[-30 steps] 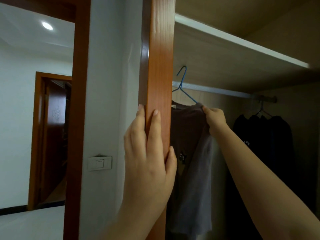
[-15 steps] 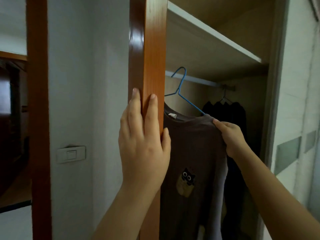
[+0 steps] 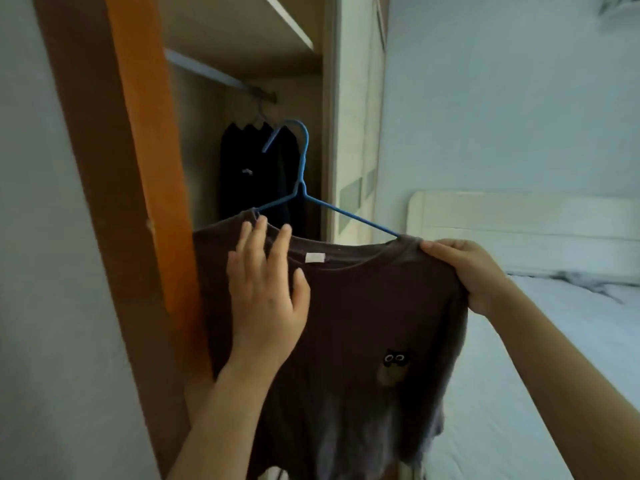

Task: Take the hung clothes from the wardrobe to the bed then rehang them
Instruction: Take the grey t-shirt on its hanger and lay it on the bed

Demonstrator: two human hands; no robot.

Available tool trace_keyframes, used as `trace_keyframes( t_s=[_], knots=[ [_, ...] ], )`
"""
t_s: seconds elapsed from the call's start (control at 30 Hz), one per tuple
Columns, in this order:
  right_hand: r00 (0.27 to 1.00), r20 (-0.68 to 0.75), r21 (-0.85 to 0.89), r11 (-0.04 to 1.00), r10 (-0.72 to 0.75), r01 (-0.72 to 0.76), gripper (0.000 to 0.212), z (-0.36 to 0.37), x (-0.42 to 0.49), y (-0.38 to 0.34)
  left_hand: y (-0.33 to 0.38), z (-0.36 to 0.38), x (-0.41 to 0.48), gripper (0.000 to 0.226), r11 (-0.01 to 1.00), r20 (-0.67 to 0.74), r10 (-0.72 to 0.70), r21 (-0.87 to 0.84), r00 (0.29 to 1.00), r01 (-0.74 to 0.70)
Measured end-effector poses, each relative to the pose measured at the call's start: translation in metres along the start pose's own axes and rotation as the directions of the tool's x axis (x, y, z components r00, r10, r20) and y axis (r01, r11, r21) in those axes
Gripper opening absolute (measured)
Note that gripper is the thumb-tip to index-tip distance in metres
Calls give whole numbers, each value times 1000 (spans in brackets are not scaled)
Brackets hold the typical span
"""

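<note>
A brown T-shirt (image 3: 353,323) with a small cat patch hangs on a blue wire hanger (image 3: 302,188), off the rail and in front of the wardrobe opening. My right hand (image 3: 467,271) grips the shirt's right shoulder over the hanger end. My left hand (image 3: 266,292) is open, fingers spread, with its fingertips at the shirt's collar on the left side. Dark clothes (image 3: 259,168) still hang on the wardrobe rail (image 3: 214,76) at the back. The bed (image 3: 554,341) with pale sheets lies to the right.
The orange-brown wooden door edge (image 3: 145,168) of the wardrobe stands at left, close to the shirt. A pale sliding door panel (image 3: 356,133) is right of the opening. A white headboard (image 3: 519,230) backs the bed against the wall.
The shirt and hanger have come off the rail and moved out toward the right. My left hand let go of the door edge and reached to the collar. The view turned toward the bed.
</note>
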State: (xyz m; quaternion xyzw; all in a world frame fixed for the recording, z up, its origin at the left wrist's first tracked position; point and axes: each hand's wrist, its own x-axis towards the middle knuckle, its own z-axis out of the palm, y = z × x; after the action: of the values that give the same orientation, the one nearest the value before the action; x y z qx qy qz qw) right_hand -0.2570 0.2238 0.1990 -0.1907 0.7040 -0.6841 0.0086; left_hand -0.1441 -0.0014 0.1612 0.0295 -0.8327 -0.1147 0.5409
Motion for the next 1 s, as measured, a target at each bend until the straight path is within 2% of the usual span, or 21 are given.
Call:
trace_keyframes(
  t_s=[0.17, 0.3, 0.4, 0.47, 0.53, 0.6, 0.67, 0.7, 0.83, 1.0],
  knots=[
    [980, -197, -141, 990, -13, -15, 45, -96, -78, -23, 5, 38, 4, 55, 993, 213, -94, -49, 972, 107],
    [948, -319, -208, 976, -7, -63, 41, -155, -144, -43, 56, 58, 1, 45, 984, 269, -33, -161, 963, 79],
    [932, -362, -282, 954, -4, -105, 29, -185, -199, -53, 106, 66, -9, 27, 935, 351, 15, -337, 936, 112],
    [916, -396, -380, 920, -63, -101, 29, -207, -237, -60, 142, 70, -20, 20, 851, 409, 57, -496, 911, 169],
    [886, -428, -562, 820, -179, -106, 35, -235, -278, -66, 184, 69, -40, 18, 774, 427, 81, -596, 900, 213],
    [868, -417, -753, 637, -268, -165, 29, -266, -322, -72, 233, 62, -63, 16, 710, 430, 98, -662, 897, 240],
    [862, -410, -856, 451, -298, -252, 23, -297, -368, -77, 286, 48, -83, 16, 667, 411, 135, -711, 902, 224],
    [851, -426, -868, 404, -307, -289, 20, -313, -393, -79, 313, 39, -92, 16, 654, 398, 158, -728, 904, 206],
    [776, -521, -849, 306, -356, -430, 27, -362, -498, -91, 420, -1, -122, 17, 583, 350, 300, -804, 887, 120],
    [699, -602, -798, 271, -385, -538, 17, -401, -612, -110, 539, -48, -170, 16, 461, 299, 442, -885, 845, 72]
  ],
)
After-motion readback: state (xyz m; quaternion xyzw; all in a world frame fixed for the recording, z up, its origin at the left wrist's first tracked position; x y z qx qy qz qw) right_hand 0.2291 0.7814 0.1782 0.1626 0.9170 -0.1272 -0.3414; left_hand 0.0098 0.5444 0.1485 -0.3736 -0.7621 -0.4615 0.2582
